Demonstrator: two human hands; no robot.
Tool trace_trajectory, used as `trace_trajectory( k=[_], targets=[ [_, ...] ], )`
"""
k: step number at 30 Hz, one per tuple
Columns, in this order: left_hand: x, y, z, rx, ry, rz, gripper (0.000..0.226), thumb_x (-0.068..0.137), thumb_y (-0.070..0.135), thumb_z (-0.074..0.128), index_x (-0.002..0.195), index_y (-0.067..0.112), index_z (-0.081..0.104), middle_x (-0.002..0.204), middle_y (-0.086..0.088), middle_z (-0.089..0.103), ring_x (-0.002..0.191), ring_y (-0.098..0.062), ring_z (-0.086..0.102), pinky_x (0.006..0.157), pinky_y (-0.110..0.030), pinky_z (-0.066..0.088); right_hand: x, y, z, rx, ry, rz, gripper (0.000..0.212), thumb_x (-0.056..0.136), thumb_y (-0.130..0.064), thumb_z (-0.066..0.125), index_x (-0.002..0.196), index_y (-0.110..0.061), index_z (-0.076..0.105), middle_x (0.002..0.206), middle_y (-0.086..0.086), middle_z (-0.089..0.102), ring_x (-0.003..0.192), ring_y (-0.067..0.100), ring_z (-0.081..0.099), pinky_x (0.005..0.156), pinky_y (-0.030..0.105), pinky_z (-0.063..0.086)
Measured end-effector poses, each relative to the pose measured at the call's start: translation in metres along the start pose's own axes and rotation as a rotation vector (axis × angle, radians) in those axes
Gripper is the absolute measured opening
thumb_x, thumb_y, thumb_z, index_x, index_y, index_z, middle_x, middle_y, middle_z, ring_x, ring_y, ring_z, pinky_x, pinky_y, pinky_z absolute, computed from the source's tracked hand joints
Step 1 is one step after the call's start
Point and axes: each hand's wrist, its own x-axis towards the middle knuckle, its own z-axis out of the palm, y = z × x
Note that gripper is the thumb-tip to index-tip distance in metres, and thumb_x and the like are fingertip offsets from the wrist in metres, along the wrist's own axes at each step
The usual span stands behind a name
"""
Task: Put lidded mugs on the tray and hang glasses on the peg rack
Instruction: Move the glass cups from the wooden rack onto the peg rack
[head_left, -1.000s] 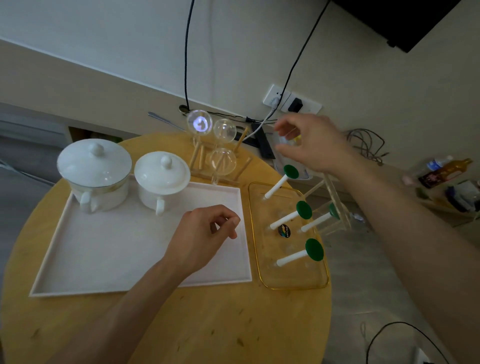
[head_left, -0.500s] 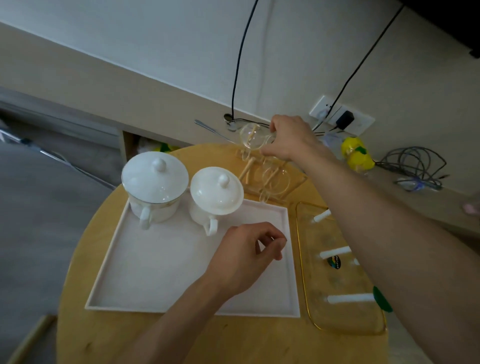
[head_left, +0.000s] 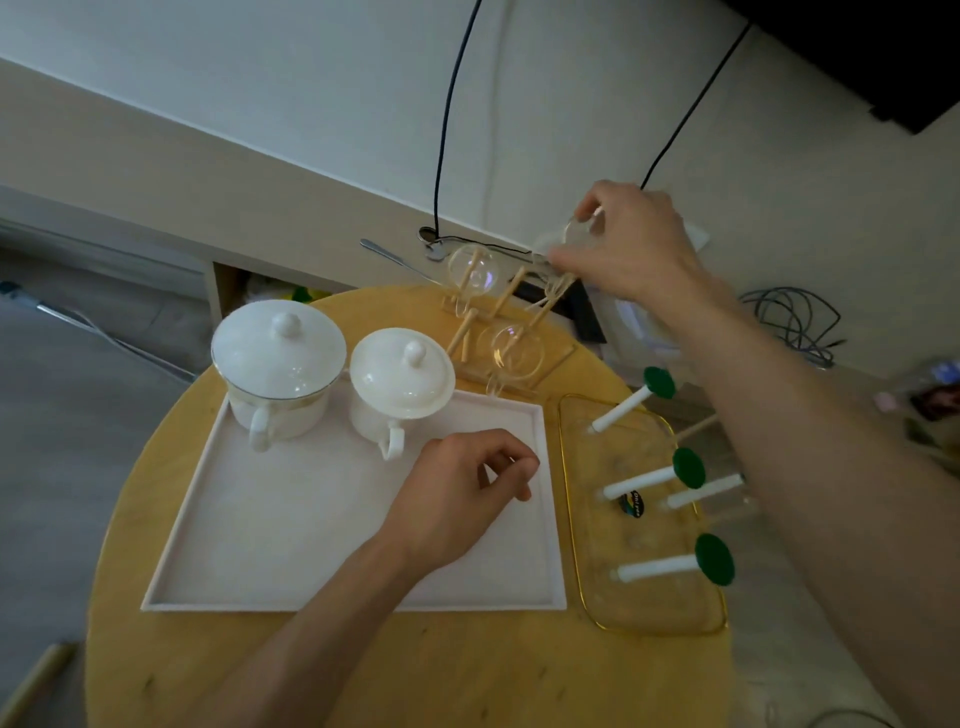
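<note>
- Bench (head_left: 467, 670): tray (head_left: 291, 540) held both mugs (head_left: 280, 364), lidded, done.
- Far rack (head_left: 511, 304): two glasses (head_left: 471, 273) hung.
- Right hand (head_left: 631, 249), grip closed on a third glass (head_left: 571, 236) over a right peg, not yet hung.
- Left hand (head_left: 457, 501), loosely curled, empty.

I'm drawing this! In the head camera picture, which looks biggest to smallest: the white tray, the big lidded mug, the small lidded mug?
1. white tray
2. big lidded mug, at the tray's far left
3. small lidded mug, right beside it
</note>
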Motion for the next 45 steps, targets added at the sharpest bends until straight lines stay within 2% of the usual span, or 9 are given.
trace_trajectory(
  k=[3, 5, 8, 12, 15, 21, 33, 39, 45],
  targets=[
    [0.000, 0.002, 0.003, -0.005, 0.004, 0.011, 0.011, 0.098, 0.028, 0.066, 0.100, 0.024, 0.077, 0.079, 0.012, 0.078, 0.060, 0.000, 0.061, 0.058, -0.012, 0.048, -0.021, 0.014, -0.037, -0.020, 0.023, 0.056, 0.051, 0.081, -0.052, 0.077, 0.112, -0.012, 0.068, 0.109, 0.004, 0.064, 0.103, 0.021, 0.051, 0.080, 0.034, 0.044],
    [0.000, 0.004, 0.007, -0.004, 0.002, 0.024, 0.011, 0.098, 0.028, 0.066, 0.099, 0.024, 0.077, 0.078, 0.012, 0.078, 0.060, -0.001, 0.062, 0.058, -0.012, 0.047, -0.038, 0.023, -0.057, -0.021, -0.026, 0.126, 0.047, 0.082, -0.052, 0.076, 0.100, -0.008, 0.071, 0.096, 0.008, 0.072, 0.089, 0.024, 0.067, 0.077, 0.039, 0.056],
    [0.000, 0.003, 0.011, 0.016, 0.005, 0.029, 0.011, 0.097, 0.030, 0.067, 0.098, 0.026, 0.077, 0.077, 0.014, 0.078, 0.059, -0.008, 0.063, 0.057, -0.015, 0.050, -0.057, 0.030, -0.071, -0.052, -0.136, 0.230, 0.043, 0.084, -0.049, 0.076, 0.091, -0.007, 0.071, 0.069, 0.011, 0.076, 0.059, 0.019, 0.075, 0.055, 0.028, 0.056],
    [-0.001, 0.003, 0.017, 0.017, 0.003, 0.040, 0.010, 0.097, 0.028, 0.067, 0.096, 0.026, 0.077, 0.075, 0.013, 0.077, 0.062, -0.008, 0.064, 0.059, -0.019, 0.053, -0.068, 0.042, -0.066, -0.090, -0.189, 0.298, 0.040, 0.084, -0.046, 0.078, 0.091, -0.008, 0.067, 0.070, 0.011, 0.075, 0.049, 0.018, 0.074, 0.061, 0.033, 0.064],
    [0.000, 0.003, 0.019, 0.029, 0.003, 0.037, 0.011, 0.097, 0.029, 0.067, 0.098, 0.026, 0.077, 0.076, 0.013, 0.077, 0.064, -0.005, 0.065, 0.061, -0.017, 0.052, -0.065, 0.047, -0.054, -0.119, -0.226, 0.344, 0.042, 0.084, -0.046, 0.078, 0.097, -0.009, 0.064, 0.072, 0.012, 0.074, 0.042, 0.015, 0.071, 0.050, 0.028, 0.060],
    [0.000, 0.003, 0.016, 0.034, 0.001, 0.030, 0.012, 0.098, 0.030, 0.066, 0.100, 0.025, 0.077, 0.078, 0.013, 0.078, 0.060, 0.000, 0.061, 0.058, -0.011, 0.047, -0.061, 0.052, -0.027, -0.165, -0.281, 0.367, 0.043, 0.085, -0.044, 0.077, 0.093, -0.004, 0.065, 0.066, 0.010, 0.072, 0.037, 0.014, 0.068, 0.036, 0.020, 0.047],
    [0.000, 0.000, 0.014, 0.039, -0.005, 0.015, 0.013, 0.098, 0.031, 0.065, 0.100, 0.026, 0.077, 0.079, 0.014, 0.078, 0.063, 0.001, 0.063, 0.060, -0.011, 0.047, -0.057, 0.053, 0.002, -0.159, -0.385, 0.463, 0.045, 0.083, -0.049, 0.078, 0.087, -0.006, 0.064, 0.070, 0.012, 0.075, 0.048, 0.024, 0.074, 0.053, 0.032, 0.062],
    [0.000, -0.002, 0.013, 0.033, -0.005, 0.001, 0.012, 0.098, 0.030, 0.065, 0.099, 0.027, 0.077, 0.077, 0.014, 0.078, 0.058, -0.001, 0.060, 0.058, -0.012, 0.047, -0.057, 0.058, 0.005, -0.163, -0.387, 0.465, 0.048, 0.085, -0.052, 0.077, 0.087, -0.006, 0.063, 0.071, 0.012, 0.074, 0.038, 0.019, 0.070, 0.039, 0.025, 0.049],
    [0.000, 0.000, 0.014, 0.043, -0.008, 0.020, 0.013, 0.098, 0.029, 0.065, 0.100, 0.024, 0.077, 0.078, 0.013, 0.078, 0.060, 0.001, 0.061, 0.059, -0.011, 0.046, -0.055, 0.061, 0.006, -0.121, -0.396, 0.486, 0.050, 0.086, -0.052, 0.076, 0.091, -0.004, 0.063, 0.075, 0.015, 0.075, 0.050, 0.025, 0.076, 0.058, 0.034, 0.065]
  ],
)
